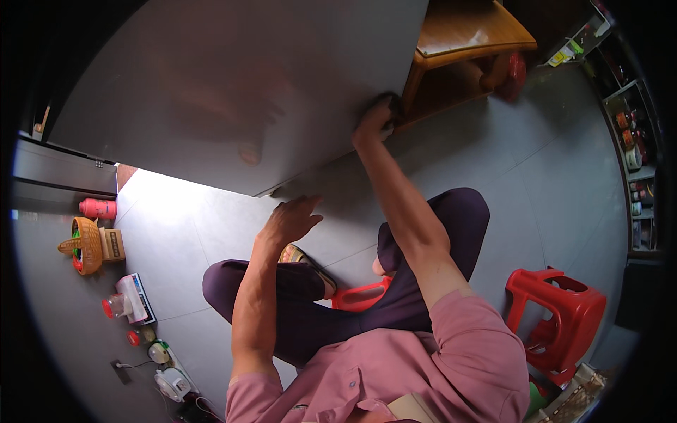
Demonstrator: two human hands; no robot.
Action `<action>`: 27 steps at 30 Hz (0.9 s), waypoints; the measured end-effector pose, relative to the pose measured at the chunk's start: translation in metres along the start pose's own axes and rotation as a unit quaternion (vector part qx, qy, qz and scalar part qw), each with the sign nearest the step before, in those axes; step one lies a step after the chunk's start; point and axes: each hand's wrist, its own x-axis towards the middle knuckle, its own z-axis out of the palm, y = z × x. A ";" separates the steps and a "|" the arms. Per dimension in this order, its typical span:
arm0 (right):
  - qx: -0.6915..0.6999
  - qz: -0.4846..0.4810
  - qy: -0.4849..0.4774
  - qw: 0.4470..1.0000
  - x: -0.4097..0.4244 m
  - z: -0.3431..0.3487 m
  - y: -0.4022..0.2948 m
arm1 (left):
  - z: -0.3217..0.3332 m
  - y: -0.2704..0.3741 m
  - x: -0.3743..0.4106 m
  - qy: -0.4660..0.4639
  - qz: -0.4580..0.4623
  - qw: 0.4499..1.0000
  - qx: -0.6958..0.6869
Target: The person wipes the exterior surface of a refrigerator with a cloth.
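Observation:
A large glossy grey panel (238, 95) stands before me, its lower edge near the floor. My right hand (376, 120) is at the panel's right edge, beside a wooden table (476, 31); its fingers are curled on a dark object (394, 106), possibly a cloth, mostly hidden and blurred. My left hand (296, 219) hangs above the floor in front of the panel's near corner, fingers spread and holding nothing. Both knees are bent apart, with part of a red plastic stool (362, 297) between them. The panel shows a dim reflection of a hand.
To the right stands another red plastic stool (582, 312), with shelves of jars (634, 153) beyond. Along the left wall are a pink canister (98, 208), a wicker basket (91, 246), a cardboard box (113, 244), a red-lidded jar (117, 305) and a white appliance with a cord (172, 384).

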 end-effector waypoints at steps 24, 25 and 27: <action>-0.209 0.055 0.005 0.976 0.000 -0.055 0.109 | 0.012 -0.004 -0.002 0.014 0.016 1.000 0.004; -0.145 0.114 -0.003 0.983 0.005 -0.057 0.108 | 0.011 -0.006 -0.004 0.013 0.011 1.000 -0.002; -0.032 0.233 -0.020 0.972 0.012 -0.058 0.100 | 0.010 -0.009 -0.007 0.000 -0.004 1.000 -0.005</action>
